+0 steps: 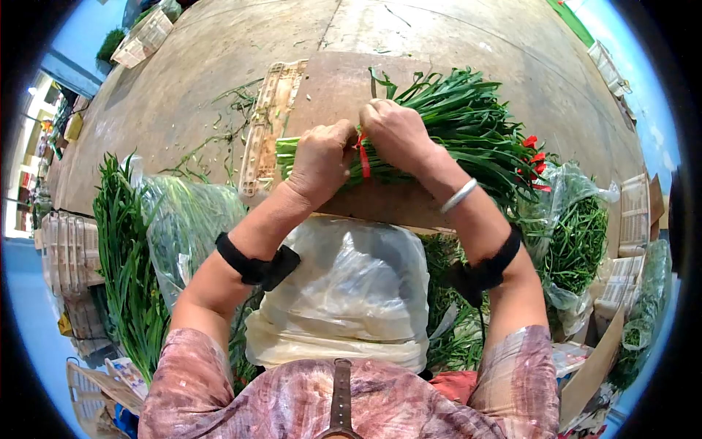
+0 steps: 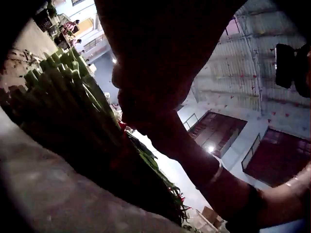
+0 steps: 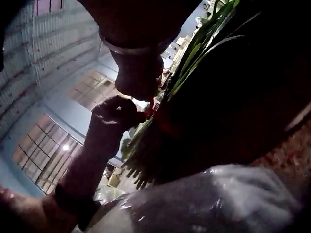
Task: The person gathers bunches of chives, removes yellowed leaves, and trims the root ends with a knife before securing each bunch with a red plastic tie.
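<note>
A thick bunch of long green leafy stalks lies across a brown board, its pale cut ends to the left and its leaves to the right. Round the stalks near their cut ends runs a red ribbon. At the top of the bunch my left hand pinches the ribbon with curled fingers. Close beside it, my right hand also pinches the ribbon, its wrist wearing a pale bangle. Both wrist views are dark; the stalks show in the left one, and both hands meet over the bunch in the right one.
The board rests over a plastic crate. Clear plastic sheeting covers my lap. Bagged greens stand at the left and right. More red ribbons lie at the leaf ends. Loose leaves litter the floor.
</note>
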Motion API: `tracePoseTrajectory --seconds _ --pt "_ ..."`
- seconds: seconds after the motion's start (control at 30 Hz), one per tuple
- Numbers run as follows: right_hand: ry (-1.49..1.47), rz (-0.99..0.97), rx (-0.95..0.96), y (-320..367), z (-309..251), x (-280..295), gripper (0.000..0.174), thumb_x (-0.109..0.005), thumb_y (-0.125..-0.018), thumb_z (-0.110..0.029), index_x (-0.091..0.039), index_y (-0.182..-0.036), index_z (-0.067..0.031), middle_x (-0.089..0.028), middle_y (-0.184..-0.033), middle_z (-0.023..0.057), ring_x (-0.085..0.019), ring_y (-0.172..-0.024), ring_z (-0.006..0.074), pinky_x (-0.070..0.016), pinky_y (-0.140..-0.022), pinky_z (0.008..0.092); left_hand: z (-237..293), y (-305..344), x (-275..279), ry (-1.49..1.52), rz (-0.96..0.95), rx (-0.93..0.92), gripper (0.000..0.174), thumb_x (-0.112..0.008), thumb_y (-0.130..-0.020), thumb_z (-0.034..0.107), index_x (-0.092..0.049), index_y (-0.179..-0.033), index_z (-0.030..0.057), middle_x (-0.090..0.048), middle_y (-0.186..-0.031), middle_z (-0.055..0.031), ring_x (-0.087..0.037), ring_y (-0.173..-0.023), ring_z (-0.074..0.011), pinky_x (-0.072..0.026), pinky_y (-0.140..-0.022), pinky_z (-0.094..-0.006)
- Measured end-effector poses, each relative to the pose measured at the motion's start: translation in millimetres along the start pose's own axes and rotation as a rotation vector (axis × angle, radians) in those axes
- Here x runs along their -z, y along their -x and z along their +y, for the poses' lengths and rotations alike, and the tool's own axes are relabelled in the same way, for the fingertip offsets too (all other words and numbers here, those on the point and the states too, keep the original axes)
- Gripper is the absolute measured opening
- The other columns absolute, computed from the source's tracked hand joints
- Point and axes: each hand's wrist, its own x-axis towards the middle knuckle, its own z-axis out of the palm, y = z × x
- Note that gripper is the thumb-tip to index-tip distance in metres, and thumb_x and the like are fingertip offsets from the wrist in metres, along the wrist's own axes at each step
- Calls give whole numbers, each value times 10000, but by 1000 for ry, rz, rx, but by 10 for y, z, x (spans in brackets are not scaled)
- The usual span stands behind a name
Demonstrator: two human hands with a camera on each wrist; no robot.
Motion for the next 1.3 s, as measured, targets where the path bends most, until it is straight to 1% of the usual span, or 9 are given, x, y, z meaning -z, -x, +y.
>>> tracePoseTrajectory --seconds 0.07,0.2,0.33,0.4,0.6,0.73,0.9,1.17,1.3 --pt "-39 -83 0 -136 91 -52 123 -525 -771 -97 -563 -807 14 -610 -836 174 -632 -820 305 -525 -652 375 103 13 -34 352 34 261 128 -627 -697 29 -560 -801 64 -580 -687 -143 -575 -675 -319 -452 -613 -398" --pt "-248 -261 102 -295 139 -149 148 -546 -760 -95 -585 -844 19 -622 -878 209 -620 -845 357 -504 -725 400 177 107 -310 263 150 244 93 -545 -712 11 -510 -773 71 -561 -694 -154 -554 -658 -331 -445 -617 -416" --pt "-330 -293 158 -316 242 -283 188 -621 -750 -191 -550 -827 -36 -580 -833 155 -580 -823 335 -466 -710 396 307 189 -202 -287 -112 -162 155 -527 -714 92 -500 -867 81 -575 -827 -138 -554 -794 -294 -431 -677 -380" --pt "-272 129 -163 -181 152 -167 270 -653 -762 -257 -581 -893 -33 -597 -856 146 -590 -826 325 -473 -706 388 384 336 -74 -365 -171 -310 235 -539 -704 131 -542 -934 87 -599 -953 -134 -549 -903 -266 -423 -755 -351" --pt "-340 -11 -442 206 -259 139 282 -674 -759 -279 -556 -850 -40 -612 -824 157 -626 -772 326 -511 -620 418 37 -131 331 299 22 251 298 -526 -780 29 -561 -1075 18 -636 -903 -194 -623 -830 -331 -487 -746 -387" --pt "-217 -26 -437 192 -403 -29 195 -585 -821 -217 -546 -879 -34 -617 -810 139 -635 -764 285 -529 -622 371 -186 -357 -37 268 -193 281 396 -599 -778 87 -515 -1140 -49 -636 -991 -200 -638 -875 -280 -496 -752 -310" --pt "-144 -72 -496 150 -408 -22 124 -532 -813 -136 -555 -859 -24 -619 -769 147 -651 -757 290 -542 -621 376 -169 -368 -170 353 -104 365 470 -656 -686 2 -518 -1134 -37 -644 -782 -163 -640 -778 -244 -491 -692 -351" --pt "-80 122 -209 -68 -227 -197 145 -549 -756 -154 -584 -819 -28 -617 -807 137 -630 -789 268 -508 -656 367 47 48 -66 167 116 105 465 -576 -710 -38 -470 -1160 12 -604 -775 -169 -604 -714 -314 -467 -646 -397" --pt "-153 42 1 -225 -108 -307 204 -530 -766 -153 -594 -935 -57 -608 -918 130 -582 -959 270 -466 -765 380 375 272 208 363 -27 302 564 -542 -748 -63 -351 -1273 14 -618 -928 -171 -631 -814 -274 -510 -648 -363"
